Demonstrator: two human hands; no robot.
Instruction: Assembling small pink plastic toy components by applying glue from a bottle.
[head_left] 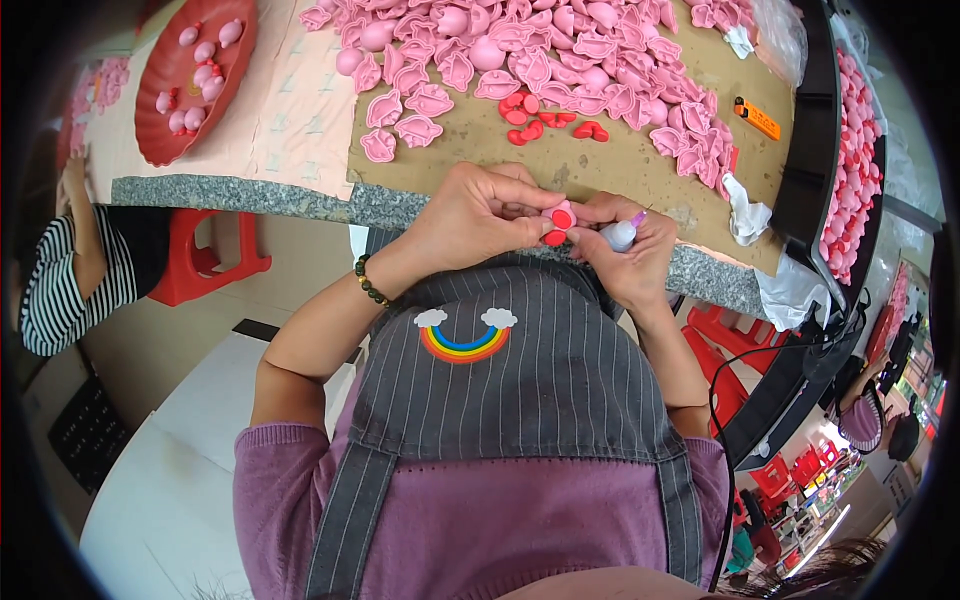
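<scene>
At the table's front edge my two hands meet around a small pink-and-red plastic piece (pixel 562 217). My left hand (pixel 480 215) pinches its left side between thumb and fingers. On the other side, my right hand (pixel 645 255) touches the piece with its fingertips and thumb. A small translucent squeeze bottle (pixel 621 234) with a purple tip is tucked in that same right hand, tip pointing up and right. Just beyond the hands lie several loose red parts (pixel 525 118), next to a big heap of pink shell-shaped pieces (pixel 560 50).
A red scalloped tray (pixel 160 85) with several pink-and-red pieces lies at the left. An orange lighter (pixel 757 117) and crumpled white tissue (pixel 746 210) are on the right. Beyond stands a black-edged bin of pink and red pieces (pixel 848 170). Another person's striped sleeve (pixel 75 265) shows far left.
</scene>
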